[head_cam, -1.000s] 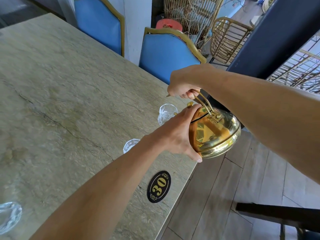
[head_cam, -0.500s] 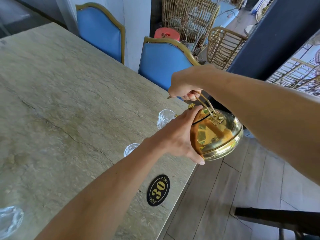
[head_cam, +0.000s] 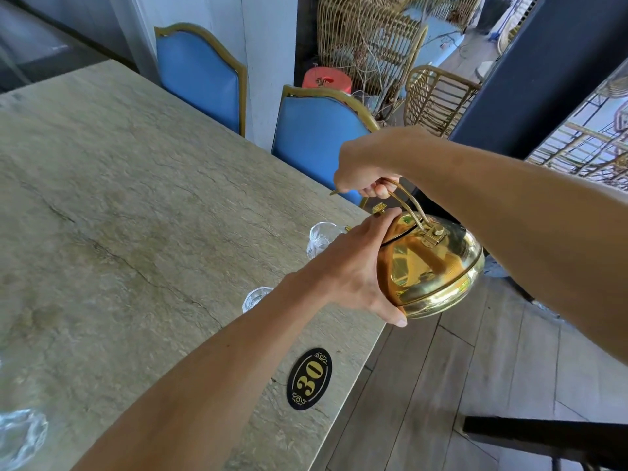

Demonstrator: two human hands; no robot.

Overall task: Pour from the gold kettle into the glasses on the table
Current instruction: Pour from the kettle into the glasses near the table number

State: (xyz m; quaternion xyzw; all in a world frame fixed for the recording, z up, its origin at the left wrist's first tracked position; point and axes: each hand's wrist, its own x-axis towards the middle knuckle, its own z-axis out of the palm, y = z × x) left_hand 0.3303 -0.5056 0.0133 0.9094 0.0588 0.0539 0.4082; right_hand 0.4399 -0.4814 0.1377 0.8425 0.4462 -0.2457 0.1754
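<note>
The gold kettle [head_cam: 431,266] hangs tipped to the left beside the table's right edge. My right hand [head_cam: 363,171] grips its wire handle from above. My left hand [head_cam: 353,273] presses against the kettle's left side, with a finger near the lid knob. The spout is hidden behind my left hand, and I cannot see any liquid. A clear glass [head_cam: 319,237] stands on the stone table [head_cam: 136,215] just left of the kettle. A second glass [head_cam: 255,297] shows partly behind my left forearm. A third glass [head_cam: 18,436] sits at the near left corner.
A black oval plate marked 30 [head_cam: 308,379] is stuck near the table edge. Two blue chairs [head_cam: 316,144] stand at the far side, with rattan chairs [head_cam: 435,96] behind. A dark bar [head_cam: 543,436] juts over the wooden floor at lower right.
The view has tilted slightly, so everything sits a little lower in frame. The kettle and both hands keep nearly the same pose, tipped toward the far glass.
</note>
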